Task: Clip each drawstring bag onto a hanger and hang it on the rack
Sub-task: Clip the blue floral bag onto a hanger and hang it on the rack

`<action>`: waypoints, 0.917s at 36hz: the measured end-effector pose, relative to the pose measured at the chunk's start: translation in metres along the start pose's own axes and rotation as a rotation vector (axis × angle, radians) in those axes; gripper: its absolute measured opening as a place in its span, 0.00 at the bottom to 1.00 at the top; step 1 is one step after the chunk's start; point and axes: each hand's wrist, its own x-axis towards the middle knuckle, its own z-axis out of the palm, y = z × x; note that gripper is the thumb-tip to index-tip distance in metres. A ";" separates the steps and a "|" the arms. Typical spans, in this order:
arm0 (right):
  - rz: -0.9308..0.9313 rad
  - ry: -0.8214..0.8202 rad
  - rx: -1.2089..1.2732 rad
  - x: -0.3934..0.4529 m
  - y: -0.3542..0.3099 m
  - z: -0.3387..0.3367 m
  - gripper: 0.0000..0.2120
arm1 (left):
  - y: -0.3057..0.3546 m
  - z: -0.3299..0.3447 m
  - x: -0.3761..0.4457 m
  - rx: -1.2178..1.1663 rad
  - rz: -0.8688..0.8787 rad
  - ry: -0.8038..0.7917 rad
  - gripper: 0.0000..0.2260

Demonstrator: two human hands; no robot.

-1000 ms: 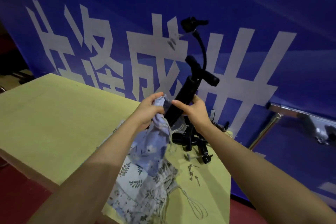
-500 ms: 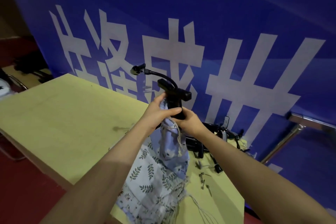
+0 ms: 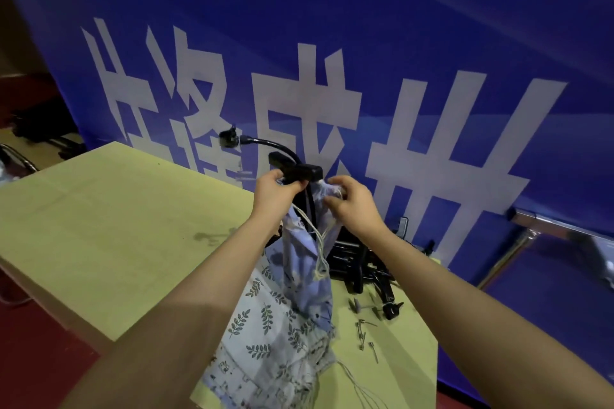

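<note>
Yellow table (image 3: 99, 226), left half bare; hanger (image 3: 295, 171), bag (image 3: 307, 262) near right edge.

Blue banner (image 3: 432, 26), white characters; yellow table (image 3: 99, 226); small metal pins (image 3: 363, 330), possibly safety pins.

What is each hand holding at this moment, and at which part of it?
The left hand grips the black hanger at its clip bar. The right hand pinches the top edge of the blue drawstring bag, beside that bar.
</note>
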 end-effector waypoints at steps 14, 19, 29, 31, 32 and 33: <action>-0.201 0.145 -0.082 0.002 -0.044 -0.024 0.06 | 0.049 0.003 0.002 0.302 0.146 0.136 0.11; -0.212 0.070 -0.099 -0.003 -0.049 -0.029 0.12 | 0.050 0.010 -0.001 0.257 0.129 0.157 0.10; -0.017 -0.215 0.335 -0.027 -0.035 -0.038 0.17 | 0.044 0.023 -0.010 0.196 0.152 0.183 0.19; 0.000 -0.254 0.278 -0.027 -0.033 -0.040 0.24 | 0.041 0.024 -0.011 0.201 0.138 0.189 0.19; 0.007 -0.263 0.239 -0.028 -0.033 -0.041 0.25 | 0.040 0.025 -0.011 0.198 0.136 0.192 0.18; 0.015 -0.268 0.192 -0.029 -0.033 -0.042 0.26 | 0.039 0.026 -0.011 0.187 0.132 0.194 0.18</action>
